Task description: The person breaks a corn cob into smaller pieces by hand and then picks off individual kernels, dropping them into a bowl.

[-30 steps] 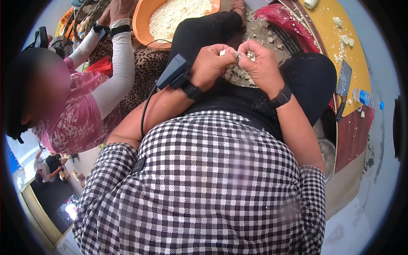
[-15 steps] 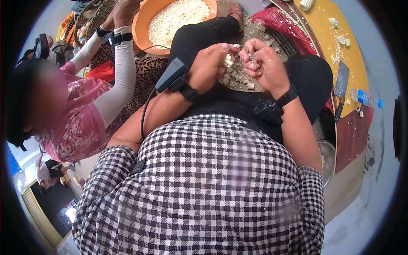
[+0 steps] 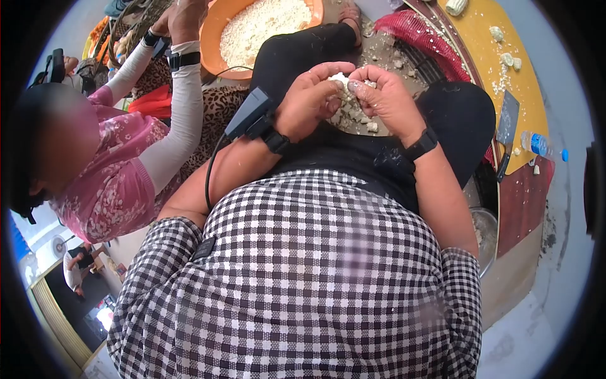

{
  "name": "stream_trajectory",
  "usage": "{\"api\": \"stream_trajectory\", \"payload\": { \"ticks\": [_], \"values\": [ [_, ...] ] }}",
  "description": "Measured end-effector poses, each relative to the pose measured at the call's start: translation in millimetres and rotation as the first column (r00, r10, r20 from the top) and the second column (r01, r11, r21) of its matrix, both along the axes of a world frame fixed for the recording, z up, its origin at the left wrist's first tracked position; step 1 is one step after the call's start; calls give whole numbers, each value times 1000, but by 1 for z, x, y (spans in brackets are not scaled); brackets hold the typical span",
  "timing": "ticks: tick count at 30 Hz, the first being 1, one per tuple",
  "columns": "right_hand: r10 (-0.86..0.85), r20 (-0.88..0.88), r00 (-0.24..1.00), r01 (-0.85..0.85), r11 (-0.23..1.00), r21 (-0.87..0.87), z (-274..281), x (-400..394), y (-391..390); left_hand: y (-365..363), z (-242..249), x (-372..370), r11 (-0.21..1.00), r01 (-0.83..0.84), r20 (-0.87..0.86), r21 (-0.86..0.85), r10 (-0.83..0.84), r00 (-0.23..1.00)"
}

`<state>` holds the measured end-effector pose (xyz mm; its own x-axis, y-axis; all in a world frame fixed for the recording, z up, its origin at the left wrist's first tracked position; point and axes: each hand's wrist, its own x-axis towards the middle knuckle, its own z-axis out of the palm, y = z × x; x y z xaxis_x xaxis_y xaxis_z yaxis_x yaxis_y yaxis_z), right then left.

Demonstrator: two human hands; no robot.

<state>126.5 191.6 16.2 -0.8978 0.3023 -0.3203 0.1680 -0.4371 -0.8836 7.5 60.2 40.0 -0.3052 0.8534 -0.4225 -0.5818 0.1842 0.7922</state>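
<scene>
My left hand (image 3: 309, 101) is closed around a piece of white corn cob (image 3: 341, 82). The cob piece sits between my two hands, above my lap. My right hand (image 3: 390, 101) meets it from the other side, with thumb and fingers pinched against the kernels. Fingers cover much of the piece, so its full shape is hidden. Below my hands, white corn bits and cob scraps (image 3: 372, 127) lie scattered on the floor.
An orange basin (image 3: 211, 44) of white kernels stands ahead. A co-worker (image 3: 120, 145) sits at my left. On the yellow board (image 3: 533, 72) at right lie cob pieces (image 3: 497, 34), a cleaver (image 3: 507, 120) and a water bottle (image 3: 540, 144). A red mesh bag (image 3: 416, 41) lies beside it.
My hands have come together on the cob piece; half a second ago they were slightly apart. My right fingers now press on it. In the background, another person has shifted.
</scene>
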Motion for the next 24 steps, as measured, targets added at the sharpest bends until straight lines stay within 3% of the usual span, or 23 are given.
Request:
{"api": "stream_trajectory", "payload": {
  "ticks": [8,17,20,24],
  "values": [
    [-38,-110,993,12,974,-227,-10,6,3,-6,-3,10,989,-123,53,82,119,991],
    [-91,-207,974,-10,898,-440,-21,9,2,-7,-13,10,981,-170,331,96,130,935],
    [-72,-239,968,-62,858,-510,-22,9,5,-5,-12,11,980,-167,317,110,125,940],
    [-39,-277,960,-124,828,-546,-20,11,6,-7,-9,7,988,-122,165,90,106,981]
  ]
}}
